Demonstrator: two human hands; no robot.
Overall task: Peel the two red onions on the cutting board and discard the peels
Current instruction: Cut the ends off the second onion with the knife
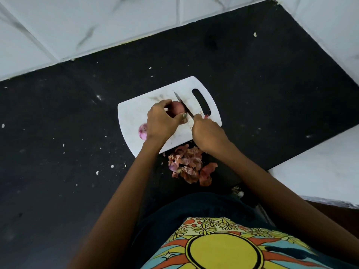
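Observation:
A white cutting board (136, 113) with a handle slot lies on the black counter. My left hand (161, 123) grips a red onion (177, 108) still in its skin at the board's middle. My right hand (207, 134) holds a knife (183, 104), its blade resting against the onion's right side. A second onion (143, 131), peeled and shiny purple, sits at the board's left edge, partly hidden behind my left wrist. A heap of dry onion peels (189, 166) lies on the counter just off the board's near edge.
The black counter (58, 142) is dotted with small white crumbs. White marbled tile walls (97, 26) rise behind and on the right. A white ledge (320, 167) juts in at the right near my arm.

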